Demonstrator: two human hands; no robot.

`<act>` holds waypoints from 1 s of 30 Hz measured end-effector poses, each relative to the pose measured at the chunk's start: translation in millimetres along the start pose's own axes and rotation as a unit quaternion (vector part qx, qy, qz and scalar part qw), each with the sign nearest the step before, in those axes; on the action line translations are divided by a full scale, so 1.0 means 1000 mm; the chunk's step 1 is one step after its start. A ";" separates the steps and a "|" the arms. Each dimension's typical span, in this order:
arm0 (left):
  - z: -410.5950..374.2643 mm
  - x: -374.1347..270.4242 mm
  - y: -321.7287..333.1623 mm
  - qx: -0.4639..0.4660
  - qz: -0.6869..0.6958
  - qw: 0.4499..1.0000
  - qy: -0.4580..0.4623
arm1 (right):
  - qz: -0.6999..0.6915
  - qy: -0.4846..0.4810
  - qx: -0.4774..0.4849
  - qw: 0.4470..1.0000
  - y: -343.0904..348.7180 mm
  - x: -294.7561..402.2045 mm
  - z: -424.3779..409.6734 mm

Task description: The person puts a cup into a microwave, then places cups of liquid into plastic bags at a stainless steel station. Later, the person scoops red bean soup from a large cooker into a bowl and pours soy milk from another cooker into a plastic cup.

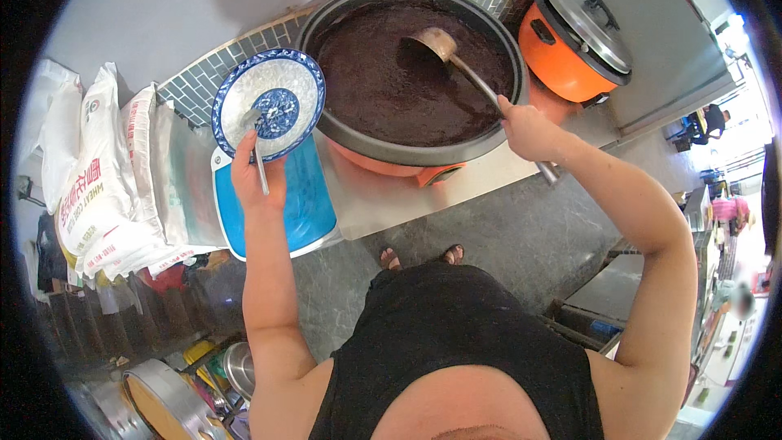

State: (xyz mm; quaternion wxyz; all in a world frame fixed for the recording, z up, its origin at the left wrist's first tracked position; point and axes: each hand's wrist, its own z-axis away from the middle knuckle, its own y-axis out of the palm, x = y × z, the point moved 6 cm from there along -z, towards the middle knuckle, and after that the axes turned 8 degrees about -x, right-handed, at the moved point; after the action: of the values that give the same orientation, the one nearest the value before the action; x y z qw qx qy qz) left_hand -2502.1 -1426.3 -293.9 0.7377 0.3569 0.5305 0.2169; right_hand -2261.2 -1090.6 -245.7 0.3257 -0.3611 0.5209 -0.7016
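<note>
My left hand (259,177) holds a blue-and-white patterned plate or shallow bowl (296,76) by its near rim. A metal spoon (259,162) lies over that rim under my left thumb, its head inside the dish. My right hand (534,131) is closed around the handle of a metal ladle (438,43). The ladle's bowl is tilted at the surface of a dark brown, thick-looking mixture (391,91), which fills a large round cooker (415,156) with a black rim. The dish is just left of that rim. What the mixture is, I cannot tell.
An orange cooker (559,52) with a metal lid stands at the right. Printed flour sacks (110,195) are stacked at the left, beside a blue-topped container (305,208). Round metal pans (165,403) sit low at the lower left. Another person (715,122) is far off at the right.
</note>
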 end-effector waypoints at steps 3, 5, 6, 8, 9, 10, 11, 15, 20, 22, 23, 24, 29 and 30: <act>-0.001 -0.003 0.000 0.008 -0.001 1.000 0.006 | -0.287 0.095 0.069 0.951 0.004 0.005 0.009; -0.003 -0.004 -0.002 0.000 -0.001 1.000 0.013 | -0.528 0.151 0.092 0.830 -0.005 0.014 0.020; -0.004 -0.005 -0.003 -0.004 0.000 1.000 0.016 | -0.581 0.172 0.111 0.788 -0.007 0.013 0.024; -0.006 -0.002 -0.003 -0.013 -0.012 1.000 0.014 | -0.676 0.214 0.143 0.690 -0.012 0.008 0.035; -0.006 -0.003 -0.005 -0.019 -0.019 1.000 0.016 | -0.696 0.228 0.139 0.666 -0.018 0.013 0.044; -0.006 -0.004 -0.006 -0.026 -0.029 0.999 0.022 | -0.703 0.216 0.140 0.662 -0.022 0.016 0.051; -0.005 -0.004 -0.005 -0.031 -0.039 0.998 0.027 | -0.711 0.205 0.141 0.658 -0.026 0.017 0.058; -0.008 -0.004 -0.007 -0.030 -0.070 0.997 0.025 | -0.714 0.167 0.124 0.669 -0.047 0.024 0.084; -0.008 0.001 0.005 0.005 -0.101 0.995 -0.007 | -0.749 0.120 0.089 0.646 -0.080 0.044 0.117; -0.009 0.007 0.016 0.041 -0.101 0.994 -0.010 | -0.746 0.107 0.060 0.654 -0.094 0.049 0.125; -0.010 0.013 0.023 0.048 -0.092 0.994 -0.016 | -0.750 0.096 0.061 0.651 -0.101 0.049 0.127; -0.010 0.017 0.032 0.055 -0.084 0.995 -0.021 | -0.754 0.085 0.063 0.648 -0.108 0.049 0.129; 0.001 0.046 0.074 0.051 -0.080 0.992 -0.081 | -0.740 0.074 0.013 0.668 -0.128 0.049 0.138; 0.001 0.050 0.079 0.066 -0.073 0.991 -0.086 | -0.740 0.074 0.011 0.669 -0.130 0.052 0.140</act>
State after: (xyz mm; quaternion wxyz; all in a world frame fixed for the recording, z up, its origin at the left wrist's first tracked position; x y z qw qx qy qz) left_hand -2479.6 -1340.6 -265.6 0.7697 0.3820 0.5026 0.0952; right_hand -2180.7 -1171.0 -84.0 -0.3356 -0.5717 0.0978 -0.7423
